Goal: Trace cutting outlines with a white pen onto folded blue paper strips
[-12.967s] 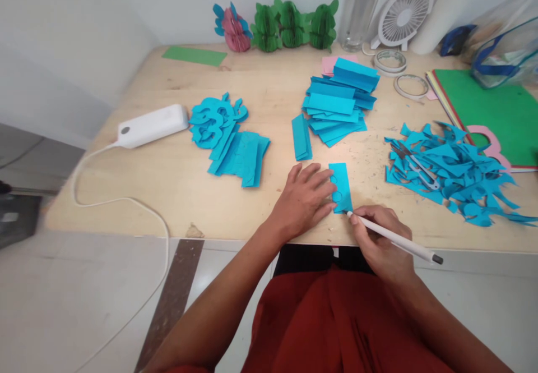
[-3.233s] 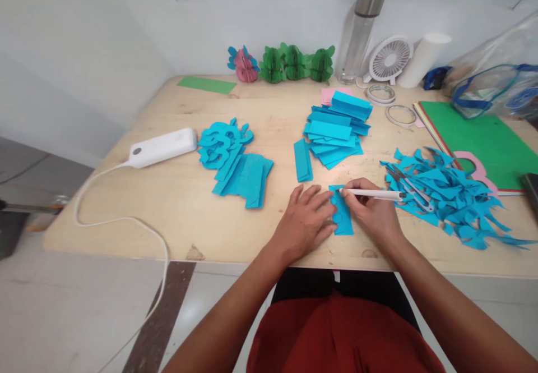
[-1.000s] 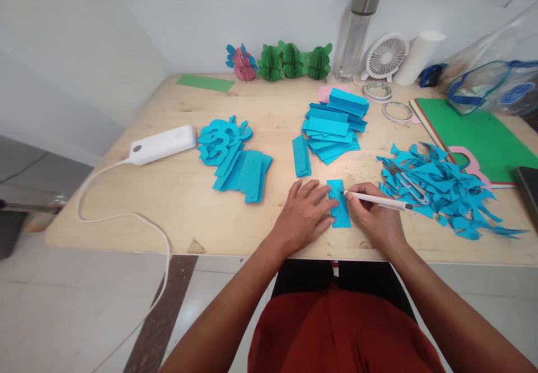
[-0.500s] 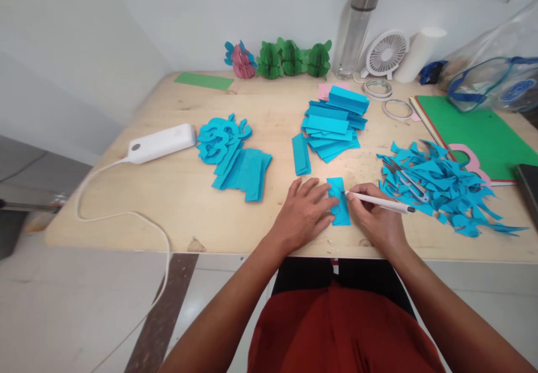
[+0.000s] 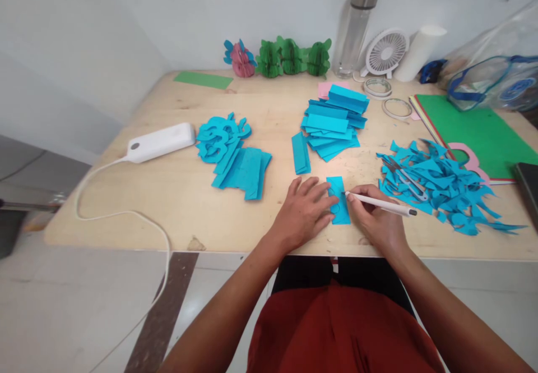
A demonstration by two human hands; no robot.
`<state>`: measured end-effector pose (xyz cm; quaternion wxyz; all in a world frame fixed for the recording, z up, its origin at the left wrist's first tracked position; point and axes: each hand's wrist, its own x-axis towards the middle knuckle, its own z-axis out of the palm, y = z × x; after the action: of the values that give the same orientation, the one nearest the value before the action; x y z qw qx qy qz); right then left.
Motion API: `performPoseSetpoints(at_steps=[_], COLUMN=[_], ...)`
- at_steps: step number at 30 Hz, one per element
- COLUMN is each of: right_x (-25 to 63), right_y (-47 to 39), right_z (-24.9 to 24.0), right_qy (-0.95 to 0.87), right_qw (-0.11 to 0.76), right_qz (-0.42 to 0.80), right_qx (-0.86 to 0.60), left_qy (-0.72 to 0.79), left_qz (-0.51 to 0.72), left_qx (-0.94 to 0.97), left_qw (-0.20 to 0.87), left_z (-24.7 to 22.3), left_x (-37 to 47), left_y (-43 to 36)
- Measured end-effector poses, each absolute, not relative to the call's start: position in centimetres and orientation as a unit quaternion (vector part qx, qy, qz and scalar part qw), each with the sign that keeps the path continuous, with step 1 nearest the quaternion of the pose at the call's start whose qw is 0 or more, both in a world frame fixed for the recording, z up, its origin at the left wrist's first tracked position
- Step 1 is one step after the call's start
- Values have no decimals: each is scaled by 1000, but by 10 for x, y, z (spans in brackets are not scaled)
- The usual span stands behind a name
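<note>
A small blue paper strip (image 5: 339, 205) lies near the front edge of the wooden table (image 5: 185, 193). My left hand (image 5: 303, 211) rests flat on the table with its fingers pressing the strip's left side. My right hand (image 5: 376, 221) grips a white pen (image 5: 380, 203) whose tip touches the strip's right edge. Curved pen lines show on the strip.
A stack of blue strips (image 5: 334, 123) and one folded strip (image 5: 301, 153) lie behind. Cut shapes (image 5: 233, 151) sit left, scraps with scissors (image 5: 403, 174) right. A white charger (image 5: 162, 142), tape rolls (image 5: 397, 107), green sheets (image 5: 474, 132), a bottle (image 5: 355, 28) and a fan (image 5: 385, 52) stand around.
The pen tip has shifted slightly along the strip's right edge. My left hand has stayed pressed on the strip. The view has barely moved.
</note>
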<state>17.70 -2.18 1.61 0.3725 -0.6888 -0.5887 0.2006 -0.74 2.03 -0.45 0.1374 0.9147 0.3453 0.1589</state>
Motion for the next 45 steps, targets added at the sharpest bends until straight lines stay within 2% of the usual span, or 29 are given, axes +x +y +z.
performPoseSetpoints(at_steps=[45], right_x=[175], right_y=[-30], right_z=[15], right_qy=[-594], right_qw=[361], right_qz=[217], right_qx=[-685], left_qy=[347], left_qz=[165], left_qx=[913], left_qw=[137], left_z=[-4], left_x=[-7], left_y=[20])
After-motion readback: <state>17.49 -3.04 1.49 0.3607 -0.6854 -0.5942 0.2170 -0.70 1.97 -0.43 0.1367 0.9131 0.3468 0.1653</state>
